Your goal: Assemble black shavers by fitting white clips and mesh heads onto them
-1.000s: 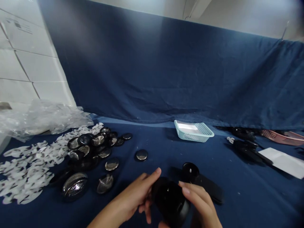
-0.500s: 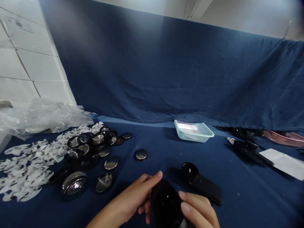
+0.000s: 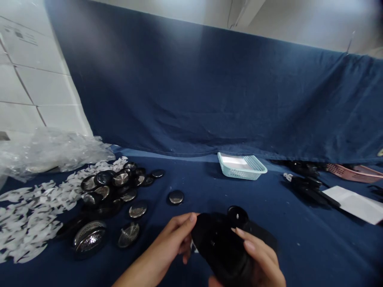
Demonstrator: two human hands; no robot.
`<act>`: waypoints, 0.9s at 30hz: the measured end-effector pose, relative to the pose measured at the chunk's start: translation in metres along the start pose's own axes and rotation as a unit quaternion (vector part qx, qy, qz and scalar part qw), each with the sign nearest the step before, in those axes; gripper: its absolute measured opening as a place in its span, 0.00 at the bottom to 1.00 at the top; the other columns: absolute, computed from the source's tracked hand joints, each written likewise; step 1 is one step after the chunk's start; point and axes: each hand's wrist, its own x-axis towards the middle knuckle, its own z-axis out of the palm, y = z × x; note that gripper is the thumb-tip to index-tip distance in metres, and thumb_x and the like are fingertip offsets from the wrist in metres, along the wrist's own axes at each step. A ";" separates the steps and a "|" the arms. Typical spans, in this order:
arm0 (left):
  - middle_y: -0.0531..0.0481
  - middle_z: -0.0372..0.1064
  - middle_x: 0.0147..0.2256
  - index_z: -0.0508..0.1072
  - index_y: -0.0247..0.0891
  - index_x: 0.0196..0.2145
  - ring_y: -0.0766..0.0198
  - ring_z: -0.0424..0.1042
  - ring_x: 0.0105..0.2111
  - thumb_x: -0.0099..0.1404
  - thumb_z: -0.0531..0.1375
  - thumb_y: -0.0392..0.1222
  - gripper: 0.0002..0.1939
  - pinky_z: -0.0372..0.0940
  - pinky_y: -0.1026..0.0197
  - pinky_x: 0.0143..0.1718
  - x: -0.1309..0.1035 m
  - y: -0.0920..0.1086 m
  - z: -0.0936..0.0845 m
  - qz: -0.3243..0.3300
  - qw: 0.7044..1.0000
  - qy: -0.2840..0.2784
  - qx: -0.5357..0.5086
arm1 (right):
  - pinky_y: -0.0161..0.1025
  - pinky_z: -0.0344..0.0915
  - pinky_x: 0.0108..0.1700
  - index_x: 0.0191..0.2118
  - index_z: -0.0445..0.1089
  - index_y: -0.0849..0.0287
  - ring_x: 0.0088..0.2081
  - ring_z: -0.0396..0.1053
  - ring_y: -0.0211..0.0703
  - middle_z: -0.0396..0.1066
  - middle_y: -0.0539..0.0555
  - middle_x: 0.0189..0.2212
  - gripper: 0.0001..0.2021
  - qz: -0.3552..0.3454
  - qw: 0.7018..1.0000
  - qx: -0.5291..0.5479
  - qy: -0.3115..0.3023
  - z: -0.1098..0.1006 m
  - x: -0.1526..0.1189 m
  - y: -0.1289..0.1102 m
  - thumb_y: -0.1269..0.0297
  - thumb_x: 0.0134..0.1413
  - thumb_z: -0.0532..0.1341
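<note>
Both my hands grip a dark black plastic housing, rounded at its far end, low in the middle of the head view. My left hand holds its left edge, thumb on top and fingers curled underneath. On the other side my right hand pinches the right part, with fingertips over the top. A bit of something whitish shows below my left fingers, too small to name. Just behind the housing lies another black part with a round cup-shaped head, partly covered by the housing and my right hand. One round mesh-faced cap lies alone beyond my left hand.
Left, shiny black round caps are piled beside many white plastic pieces. Clear plastic bags lie behind them. A pale blue basket stands at the back; black parts, white paper and a pink basket lie right.
The black housing has tilted and shifted up and right in my hands, now overlapping the part behind it. My right hand has moved slightly right. The view has shifted a little.
</note>
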 end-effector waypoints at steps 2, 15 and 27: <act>0.54 0.64 0.25 0.75 0.37 0.43 0.68 0.62 0.23 0.60 0.59 0.62 0.25 0.57 0.68 0.21 -0.001 0.004 -0.001 0.022 1.000 0.011 0.010 | 0.44 0.69 0.44 0.50 0.66 0.55 0.44 0.72 0.51 0.71 0.57 0.44 0.28 0.091 0.995 0.027 -0.002 0.000 0.000 0.004 0.51 0.43 0.71; 0.48 0.73 0.48 0.71 0.45 0.52 0.51 0.68 0.50 0.56 0.66 0.53 0.27 0.61 0.54 0.49 -0.008 0.016 0.005 0.075 0.997 0.016 0.030 | 0.46 0.71 0.48 0.47 0.65 0.56 0.46 0.70 0.49 0.69 0.53 0.44 0.30 0.535 0.820 0.201 0.029 0.007 0.010 0.031 0.45 0.40 0.69; 0.49 0.73 0.45 0.74 0.43 0.47 0.57 0.68 0.46 0.61 0.61 0.55 0.20 0.64 0.62 0.41 -0.003 0.024 -0.005 0.116 0.974 0.182 -0.065 | 0.46 0.71 0.44 0.40 0.65 0.56 0.32 0.76 0.43 0.71 0.47 0.31 0.24 0.621 0.726 0.288 -0.068 0.012 0.011 0.022 0.55 0.38 0.73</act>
